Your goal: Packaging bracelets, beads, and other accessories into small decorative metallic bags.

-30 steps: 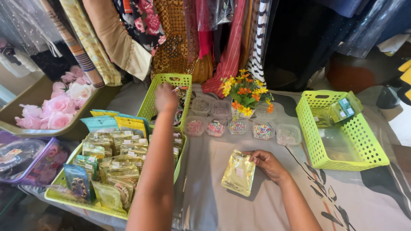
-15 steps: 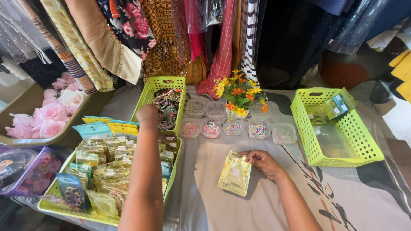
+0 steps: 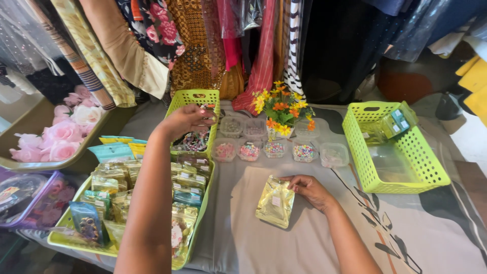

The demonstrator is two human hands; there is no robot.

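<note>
My left hand (image 3: 185, 120) reaches out over a small lime-green basket (image 3: 195, 97) that holds beaded bracelets. Its fingers curl down at the basket's right rim, and whether they grip anything is unclear. My right hand (image 3: 309, 190) rests on the grey tablecloth, with its fingertips pinching the upper right corner of a flat gold pouch (image 3: 275, 204). Below my left forearm, a long lime-green tray (image 3: 61, 234) is packed with several small gold and teal packets.
Several clear tubs of coloured beads (image 3: 275, 150) stand in a row before a vase of yellow and orange flowers (image 3: 281, 107). A lime-green basket (image 3: 401, 177) with small green boxes sits at right. Pink fabric roses (image 3: 63, 133) and a purple-rimmed container (image 3: 28, 200) are at left. Fabrics hang behind.
My left hand has shifted a little, from the near left edge of the small basket to over its contents. My right hand and the gold pouch have stayed put.
</note>
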